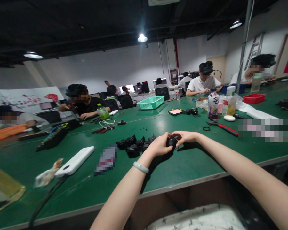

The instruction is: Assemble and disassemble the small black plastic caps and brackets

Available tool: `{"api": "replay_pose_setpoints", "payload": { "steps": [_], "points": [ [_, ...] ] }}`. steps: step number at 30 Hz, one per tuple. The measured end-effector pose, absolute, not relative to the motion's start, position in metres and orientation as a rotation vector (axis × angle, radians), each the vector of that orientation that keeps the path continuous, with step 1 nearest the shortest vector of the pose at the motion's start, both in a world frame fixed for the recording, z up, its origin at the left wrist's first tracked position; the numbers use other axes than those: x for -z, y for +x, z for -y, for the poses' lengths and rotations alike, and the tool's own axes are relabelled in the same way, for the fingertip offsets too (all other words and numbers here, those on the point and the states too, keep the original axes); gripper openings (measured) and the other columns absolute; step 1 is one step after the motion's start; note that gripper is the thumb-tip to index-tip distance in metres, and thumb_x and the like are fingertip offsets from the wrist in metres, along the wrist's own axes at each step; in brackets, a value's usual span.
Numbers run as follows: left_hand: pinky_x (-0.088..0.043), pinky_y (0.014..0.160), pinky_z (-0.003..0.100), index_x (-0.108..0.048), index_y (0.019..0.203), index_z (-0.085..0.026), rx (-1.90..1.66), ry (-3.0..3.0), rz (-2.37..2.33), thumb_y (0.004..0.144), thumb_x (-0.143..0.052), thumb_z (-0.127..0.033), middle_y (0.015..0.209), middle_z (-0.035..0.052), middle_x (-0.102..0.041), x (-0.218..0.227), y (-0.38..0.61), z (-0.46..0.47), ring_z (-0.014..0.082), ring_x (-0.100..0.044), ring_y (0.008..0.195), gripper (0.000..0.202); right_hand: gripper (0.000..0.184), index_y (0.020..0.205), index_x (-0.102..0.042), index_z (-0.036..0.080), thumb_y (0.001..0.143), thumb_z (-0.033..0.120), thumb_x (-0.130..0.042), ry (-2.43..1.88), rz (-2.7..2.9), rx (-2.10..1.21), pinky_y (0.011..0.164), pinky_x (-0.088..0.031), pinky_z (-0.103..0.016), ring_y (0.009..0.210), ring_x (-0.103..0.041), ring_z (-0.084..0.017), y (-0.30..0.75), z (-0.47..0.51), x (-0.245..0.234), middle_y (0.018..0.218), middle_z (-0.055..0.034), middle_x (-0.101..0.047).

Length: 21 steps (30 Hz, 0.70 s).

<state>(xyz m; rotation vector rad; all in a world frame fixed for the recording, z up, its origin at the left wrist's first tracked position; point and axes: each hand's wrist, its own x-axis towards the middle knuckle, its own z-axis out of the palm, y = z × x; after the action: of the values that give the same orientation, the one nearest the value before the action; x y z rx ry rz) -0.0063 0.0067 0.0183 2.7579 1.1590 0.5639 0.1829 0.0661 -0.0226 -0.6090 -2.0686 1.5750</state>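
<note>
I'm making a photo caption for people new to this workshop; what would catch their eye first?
Probably the two bare hands at center, the left hand and the right hand, with their fingers around a small black part above the green table. Next, perhaps, the cluster of black parts just left of them. Beyond, the mint-green basket stands out toward the table's far side.

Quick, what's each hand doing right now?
Left hand: closed on a black part.
Right hand: curled at the same part's other side; whether its grip is closed can't be told.
</note>
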Motion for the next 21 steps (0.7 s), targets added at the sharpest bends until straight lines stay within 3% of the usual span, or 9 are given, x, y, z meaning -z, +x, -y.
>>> {"api": "replay_pose_setpoints", "payload": {
  "steps": [14,21],
  "points": [
    [-0.041,0.081,0.033,-0.038,0.108,-0.017,-0.717,2.604,-1.135,0.064,-0.057,-0.021,0.103,0.0080,-0.050,-0.009,0.000,-0.010,0.0226,-0.049,0.096,0.049,0.060,0.108,-0.044,0.018,0.054,0.021,-0.071,-0.648,2.109,-1.440,0.068,-0.044,-0.023,0.083,-0.051,-0.012,0.184,-0.067,0.026,0.105,-0.0054,-0.048],
    [-0.037,0.089,0.035,-0.037,0.114,-0.019,-0.696,2.610,-1.060,0.066,-0.056,-0.022,0.104,0.0069,-0.045,-0.002,0.003,-0.011,0.0212,-0.046,0.099,0.052,0.062,0.114,-0.042,0.019,0.058,0.029,-0.068,-0.711,2.256,-1.325,0.054,-0.042,-0.018,0.068,-0.052,-0.008,0.185,-0.064,0.019,0.100,-0.0051,-0.051]
  ]
}}
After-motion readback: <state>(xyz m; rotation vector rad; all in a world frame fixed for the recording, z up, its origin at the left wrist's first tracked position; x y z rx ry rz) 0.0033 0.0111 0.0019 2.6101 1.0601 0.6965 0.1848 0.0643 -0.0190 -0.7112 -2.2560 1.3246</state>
